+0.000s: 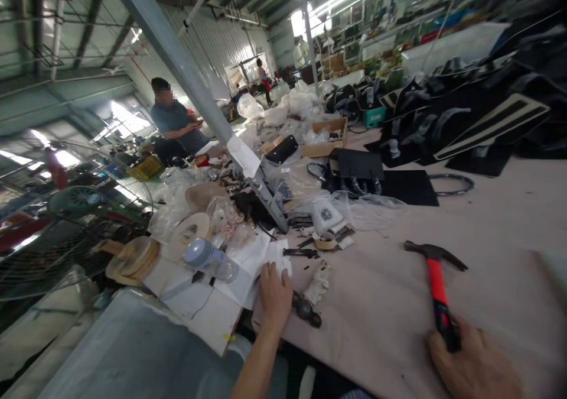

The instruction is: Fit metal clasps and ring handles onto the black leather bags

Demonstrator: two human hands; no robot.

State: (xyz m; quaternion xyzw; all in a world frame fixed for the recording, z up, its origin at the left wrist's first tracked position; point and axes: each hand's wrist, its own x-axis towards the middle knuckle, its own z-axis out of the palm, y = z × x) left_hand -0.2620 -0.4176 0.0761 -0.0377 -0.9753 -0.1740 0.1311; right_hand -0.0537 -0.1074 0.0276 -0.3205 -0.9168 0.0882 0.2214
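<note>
Messy workshop surface (487,257), one red-handled hammer (436,281): grip end clenched inside the right hand (473,366) fingers, head lying beyond them. Left hand (274,292) flat, released, on white sheets (248,269).

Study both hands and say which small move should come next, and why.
Probably the left hand should shift right onto the small dark piece beside it and steady it: the right hand already grips the red-handled hammer, its head resting on the table away from that piece.

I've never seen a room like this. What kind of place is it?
Probably a bag-making workshop: a long worktable piled with black bag pieces, rolls of tape, and a hammer in the right hand.
</note>
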